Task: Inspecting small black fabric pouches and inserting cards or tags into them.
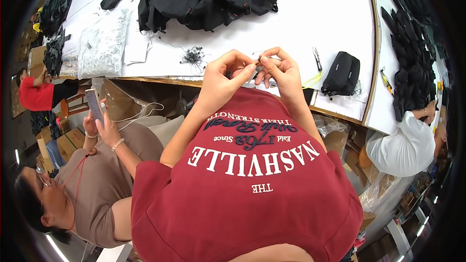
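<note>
My left hand (pixel 224 75) and my right hand (pixel 284 73) meet above the table's near edge, fingertips pinched together. Between them is something small and dark, too tiny to name; a thin dark loop, maybe cord, shows just above it. To the left of my hands lies a tangle of thin black cords (pixel 193 56) on the white tabletop (pixel 291 24). On the right, a black zippered pouch (pixel 341 73) stands near the edge. Beside it lies a pair of thread snips (pixel 317 59), with something yellow by its lower end.
A large heap of black fabric pouches (pixel 204 2) covers the table's far middle. A clear bag of white pieces (pixel 103 46) and a small black pouch (pixel 112 1) are at left. Close on my left, a co-worker holds a phone (pixel 95 104). Another in white (pixel 403 145) works at right.
</note>
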### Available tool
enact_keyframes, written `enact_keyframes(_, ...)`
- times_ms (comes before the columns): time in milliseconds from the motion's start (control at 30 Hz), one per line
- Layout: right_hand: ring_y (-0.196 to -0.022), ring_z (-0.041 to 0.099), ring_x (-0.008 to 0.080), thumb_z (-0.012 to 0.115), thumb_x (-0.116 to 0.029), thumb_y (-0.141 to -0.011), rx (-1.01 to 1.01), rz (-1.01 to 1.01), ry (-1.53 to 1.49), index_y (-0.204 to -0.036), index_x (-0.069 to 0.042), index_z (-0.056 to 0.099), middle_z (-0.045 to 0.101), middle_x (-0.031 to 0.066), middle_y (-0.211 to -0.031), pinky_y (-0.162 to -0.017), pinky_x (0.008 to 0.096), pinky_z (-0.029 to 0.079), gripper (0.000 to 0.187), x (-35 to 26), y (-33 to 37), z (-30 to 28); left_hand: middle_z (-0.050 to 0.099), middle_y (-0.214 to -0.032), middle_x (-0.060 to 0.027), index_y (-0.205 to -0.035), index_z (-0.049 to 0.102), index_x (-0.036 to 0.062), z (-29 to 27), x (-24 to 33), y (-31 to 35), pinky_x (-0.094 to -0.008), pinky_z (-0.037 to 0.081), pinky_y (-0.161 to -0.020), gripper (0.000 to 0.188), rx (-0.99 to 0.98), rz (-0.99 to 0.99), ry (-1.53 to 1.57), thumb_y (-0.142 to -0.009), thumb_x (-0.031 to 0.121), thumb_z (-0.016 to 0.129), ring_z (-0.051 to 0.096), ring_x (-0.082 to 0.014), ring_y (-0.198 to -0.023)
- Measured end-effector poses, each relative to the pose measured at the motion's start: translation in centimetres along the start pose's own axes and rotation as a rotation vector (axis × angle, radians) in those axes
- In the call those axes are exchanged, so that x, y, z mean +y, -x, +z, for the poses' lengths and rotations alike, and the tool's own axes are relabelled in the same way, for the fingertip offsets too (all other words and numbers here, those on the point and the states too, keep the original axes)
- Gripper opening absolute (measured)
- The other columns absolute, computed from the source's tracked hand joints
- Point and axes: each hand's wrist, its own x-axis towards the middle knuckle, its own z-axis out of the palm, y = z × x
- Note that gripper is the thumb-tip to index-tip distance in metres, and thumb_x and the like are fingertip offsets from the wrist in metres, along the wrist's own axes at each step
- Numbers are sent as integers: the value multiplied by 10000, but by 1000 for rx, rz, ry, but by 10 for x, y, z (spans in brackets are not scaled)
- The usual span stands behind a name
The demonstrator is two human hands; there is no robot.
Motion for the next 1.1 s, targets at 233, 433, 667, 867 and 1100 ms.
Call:
enact_keyframes(233, -482, 519, 86, 589, -185, -889, 102, 151, -190, -943, -31, 556, 643, 67, -844, -407, 181, 374, 166, -5, 4, 11, 626, -843, 1, -826, 585, -16, 4, -3, -1, -166, 323, -538, 39, 54, 65, -143, -813, 13, 607, 345, -5, -572)
enact_keyframes(433, -460, 451, 53, 597, -188, -883, 111, 198, -253, -902, -33, 571, 627, 86, -956, -413, 161, 349, 158, -5, 2, 12, 622, -832, 11, -824, 592, -22, 6, -5, -2, -169, 325, -543, 45, 73, 38, -134, -803, 8, 618, 348, -7, -576)
enact_keyframes(667, -445, 395, 30, 596, -194, -885, 77, 213, -349, -842, -48, 552, 611, 133, -1141, -410, 149, 321, 158, -4, 1, 9, 385, -537, 63, -822, 624, 14, 12, -16, -5, -190, 314, -505, 37, 132, 128, -144, -797, 41, 628, 335, -10, -510)
enact_keyframes(867, -441, 372, 24, 573, -189, -900, 62, 263, -521, -824, -59, 520, 587, 143, -1179, -403, 154, 312, 160, -2, 0, 5, 445, -594, 60, -841, 626, -6, 18, -14, -7, -176, 291, -524, 50, 125, 96, -82, -801, 18, 643, 362, -14, -555)
enact_keyframes(1100, -456, 372, 15, 581, -197, -894, 45, 200, -451, -813, -74, 515, 590, 155, -1162, -403, 152, 314, 161, -4, 4, 2, 457, -584, 59, -831, 632, 1, 22, -16, -7, -176, 298, -521, 44, 134, 160, -164, -797, 24, 650, 375, -15, -546)
